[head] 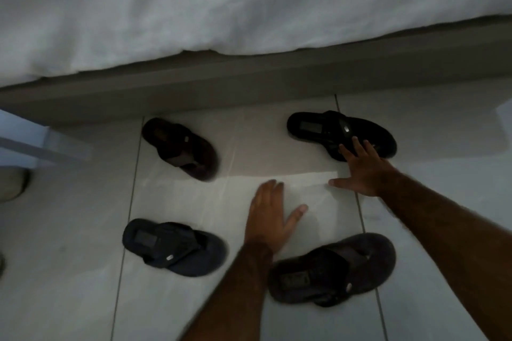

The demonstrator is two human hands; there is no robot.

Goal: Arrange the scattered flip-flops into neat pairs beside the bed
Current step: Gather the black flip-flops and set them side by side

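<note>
Head view: four dark strapped flip-flops lie scattered on the pale tiled floor [83, 230] beside the white-sheeted bed [194, 8]. The right hand [363, 171], fingers spread wide, touches the black flip-flop nearest the bed [318, 127]. The left hand [267, 216] hovers flat and empty between the others.

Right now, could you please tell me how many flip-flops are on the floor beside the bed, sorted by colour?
Brownish flip-flops: 2, the far left one and the near right one.
Black flip-flops: 1, the far right one, under the right hand.
Dark blue-grey flip-flops: 1, the near left one.
Total: 4. The light is dim, so the shades are approximate.
</note>
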